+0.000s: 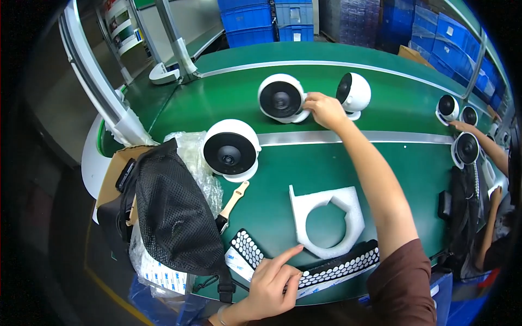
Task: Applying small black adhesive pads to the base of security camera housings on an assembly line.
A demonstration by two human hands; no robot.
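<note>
My right hand (325, 110) reaches across the green table, its fingers closed on the right side of a round white camera (281, 98) with a black front. Another white camera (356, 93) stands just right of that hand, turned sideways. Nearer me on the left is a third white camera (230, 148). My left hand (273, 283) lies low over a strip of white round stickers (340, 271) on a black ground; its index finger is stretched toward a white foam block (354, 209) with a round cut-out. Part of the strip is hidden under that hand.
A black mesh bag (174, 212) and clear plastic wrap (201, 171) sit at left, beside a beige-strapped watch (234, 201). A metal strip (304, 137) crosses the table. At right, another person's hand (465, 127) is near more white cameras (466, 148). Blue crates (247, 24) are stacked behind.
</note>
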